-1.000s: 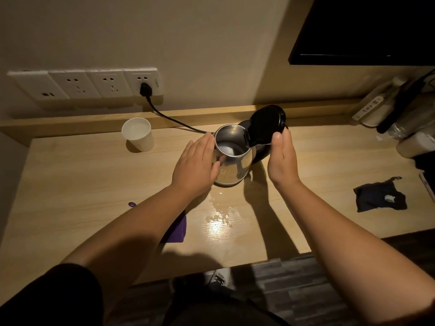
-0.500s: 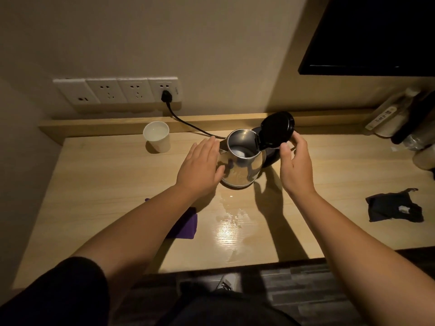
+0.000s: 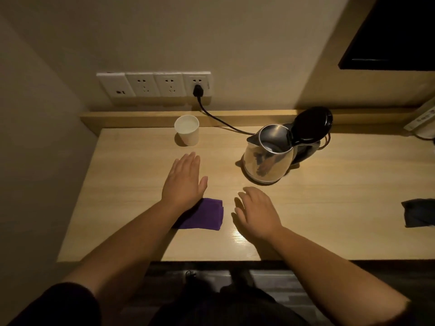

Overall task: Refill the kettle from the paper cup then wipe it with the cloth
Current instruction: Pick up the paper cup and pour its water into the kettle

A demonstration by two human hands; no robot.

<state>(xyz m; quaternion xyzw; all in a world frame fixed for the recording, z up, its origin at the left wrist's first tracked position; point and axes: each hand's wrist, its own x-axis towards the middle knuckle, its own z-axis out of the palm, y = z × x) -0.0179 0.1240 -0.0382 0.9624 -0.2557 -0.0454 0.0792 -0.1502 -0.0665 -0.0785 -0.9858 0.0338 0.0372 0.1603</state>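
head view has us standing over the wooden desk [image 3: 131, 208] with the refill step not yet begun, as we judge it: the kettle [image 3: 268, 161] sits on the right half of the desk with its black lid [image 3: 313, 124] flipped up and the mouth open, and the paper cup [image 3: 187, 130] stands upright at the back left, near the ledge, well apart from the kettle. our left hand [image 3: 184, 181] hovers flat, fingers together and extended, pointing toward the cup but short of it, holding nothing. our right hand [image 3: 255, 212] is spread loosely, palm down over the desk in front of the kettle, also empty; we cannot tell whether it rests on the wood. the purple cloth [image 3: 202, 214] lies folded between the two hands, partly under our left wrist, and we judge it waits for the wiping later. next, we think, the left hand must reach forward, close around the cup's wall gently enough not to crush it, carry it level to the open mouth and tip it in. the cord [image 3: 219, 120] behind runs between cup and kettle, so the path should stay in front of it.
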